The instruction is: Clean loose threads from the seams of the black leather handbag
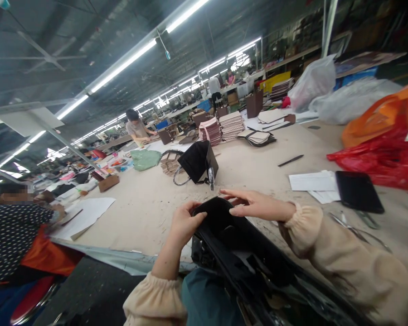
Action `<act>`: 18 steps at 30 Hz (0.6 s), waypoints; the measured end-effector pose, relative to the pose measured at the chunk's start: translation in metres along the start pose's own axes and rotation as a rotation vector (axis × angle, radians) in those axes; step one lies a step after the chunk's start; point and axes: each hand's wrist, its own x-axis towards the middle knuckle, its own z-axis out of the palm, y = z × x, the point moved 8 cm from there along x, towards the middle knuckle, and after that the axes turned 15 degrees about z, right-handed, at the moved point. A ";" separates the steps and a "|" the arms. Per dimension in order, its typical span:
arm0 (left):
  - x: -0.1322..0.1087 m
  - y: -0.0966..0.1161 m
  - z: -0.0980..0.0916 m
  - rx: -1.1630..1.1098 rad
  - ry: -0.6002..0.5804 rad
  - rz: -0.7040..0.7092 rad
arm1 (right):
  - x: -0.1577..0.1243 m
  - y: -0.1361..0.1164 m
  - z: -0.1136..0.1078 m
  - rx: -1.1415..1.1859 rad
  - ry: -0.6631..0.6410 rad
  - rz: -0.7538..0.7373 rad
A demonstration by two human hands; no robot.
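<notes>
A long black bag [238, 244] lies open over my lap and the table edge, its mouth facing up. My left hand [187, 222] grips the bag's far left rim, thumb over the edge and fingers outside. At the far end of the same rim, my right hand [255, 204] has its fingers spread, with the fingertips at the black edge; it does not close round anything. Beyond my hands, a second black bag [199, 162] stands on the table, with a handle loop at its left and something wrapped in clear plastic at its right.
On the table [132, 213] are stacked panels [231, 126], a green bag [146, 159], white papers [313, 181], a black tablet-like object [358, 191], scissors [350, 226] and a red plastic bag [377, 160]. A person in dotted clothing [15, 231] sits at left; another person [138, 129] works farther back.
</notes>
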 end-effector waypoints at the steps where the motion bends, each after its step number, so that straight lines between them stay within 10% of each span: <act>1: 0.000 0.001 0.001 -0.014 0.002 -0.010 | -0.006 0.004 0.000 0.062 0.014 0.001; 18: 0.021 0.025 -0.002 0.572 -0.028 0.061 | -0.078 0.124 0.016 0.244 0.227 0.301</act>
